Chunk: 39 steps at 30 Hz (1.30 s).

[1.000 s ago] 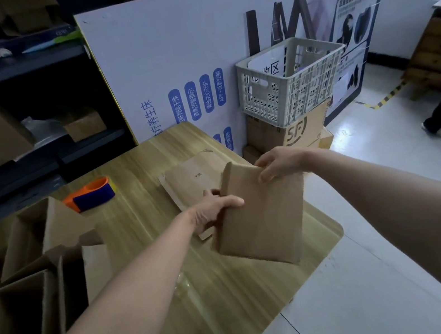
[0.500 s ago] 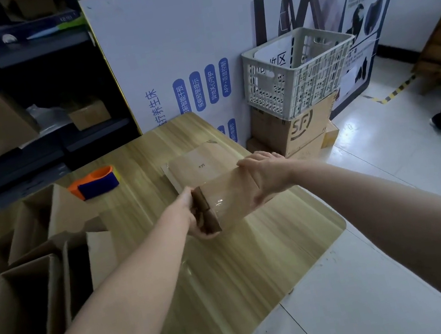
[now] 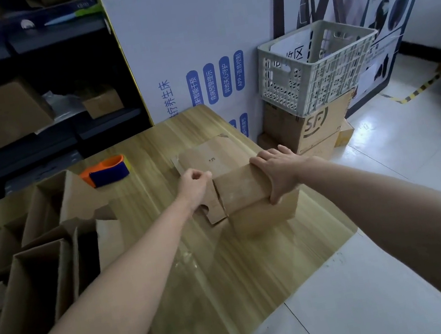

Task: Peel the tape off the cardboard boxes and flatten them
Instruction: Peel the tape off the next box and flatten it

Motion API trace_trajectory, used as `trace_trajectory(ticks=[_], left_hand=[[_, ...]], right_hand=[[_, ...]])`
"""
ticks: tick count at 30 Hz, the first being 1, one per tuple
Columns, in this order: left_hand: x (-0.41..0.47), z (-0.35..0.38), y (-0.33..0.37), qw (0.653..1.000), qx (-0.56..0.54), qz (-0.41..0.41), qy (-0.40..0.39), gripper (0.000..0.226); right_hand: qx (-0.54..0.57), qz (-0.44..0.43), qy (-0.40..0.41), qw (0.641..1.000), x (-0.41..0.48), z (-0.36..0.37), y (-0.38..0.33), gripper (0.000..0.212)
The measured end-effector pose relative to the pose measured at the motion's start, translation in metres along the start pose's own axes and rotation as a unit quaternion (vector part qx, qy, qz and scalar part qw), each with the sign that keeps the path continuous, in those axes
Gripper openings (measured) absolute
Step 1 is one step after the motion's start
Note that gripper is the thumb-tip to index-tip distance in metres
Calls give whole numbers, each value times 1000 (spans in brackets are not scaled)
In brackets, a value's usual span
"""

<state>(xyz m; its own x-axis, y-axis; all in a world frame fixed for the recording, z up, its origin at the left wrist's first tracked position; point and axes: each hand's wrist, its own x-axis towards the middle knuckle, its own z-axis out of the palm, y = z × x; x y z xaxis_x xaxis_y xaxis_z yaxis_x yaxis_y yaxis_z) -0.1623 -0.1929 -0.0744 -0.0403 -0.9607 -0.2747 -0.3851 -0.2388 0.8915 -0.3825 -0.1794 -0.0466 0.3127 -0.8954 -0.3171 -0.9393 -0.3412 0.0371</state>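
Observation:
A small brown cardboard box (image 3: 251, 199) stands on the wooden table (image 3: 232, 276) near its right edge. My right hand (image 3: 276, 171) grips its top right side, fingers over the far edge and thumb on the near face. My left hand (image 3: 194, 184) is closed at the box's upper left corner, above a loose side flap; whether it pinches tape or cardboard I cannot tell. Behind the box lies a flattened cardboard box (image 3: 211, 156).
Several open cardboard boxes (image 3: 38, 258) crowd the table's left side. An orange and blue tape dispenser (image 3: 106, 170) lies at the back. Right of the table a white plastic crate (image 3: 316, 64) sits on a brown carton (image 3: 312, 124). A printed board (image 3: 219, 34) stands behind.
The box went from hanging upright in the air to lying lower on the table. My right hand shifted onto its top; my left hand moved to the upper left corner.

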Motion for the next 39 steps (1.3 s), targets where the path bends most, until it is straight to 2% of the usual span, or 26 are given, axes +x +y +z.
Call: trace_trajectory(ticks=[2, 4, 9, 16, 29, 32, 35, 39], left_hand=[[-6, -2, 2, 993, 79, 73, -40, 15], [-10, 5, -4, 981, 154, 75, -86, 24], [-10, 19, -7, 976, 197, 89, -39, 30], [-16, 38, 5, 940, 319, 106, -51, 4], [-21, 40, 16, 925, 361, 94, -75, 6], [-23, 42, 14, 916, 372, 122, -85, 4], [-26, 45, 10, 908, 377, 175, -59, 4], [-27, 50, 1, 913, 361, 187, -41, 15]], right_hand=[[13, 14, -35, 999, 3, 1, 0, 109], [22, 20, -56, 998, 7, 4, -2, 108], [8, 37, -88, 995, 8, 6, -2, 119], [35, 41, -92, 994, 0, 10, -8, 129], [76, 50, -82, 992, -3, 20, -5, 130], [85, 52, -84, 991, -5, 21, -5, 129], [88, 51, -85, 991, -5, 20, -5, 128], [93, 56, -88, 990, -4, 20, -5, 129]])
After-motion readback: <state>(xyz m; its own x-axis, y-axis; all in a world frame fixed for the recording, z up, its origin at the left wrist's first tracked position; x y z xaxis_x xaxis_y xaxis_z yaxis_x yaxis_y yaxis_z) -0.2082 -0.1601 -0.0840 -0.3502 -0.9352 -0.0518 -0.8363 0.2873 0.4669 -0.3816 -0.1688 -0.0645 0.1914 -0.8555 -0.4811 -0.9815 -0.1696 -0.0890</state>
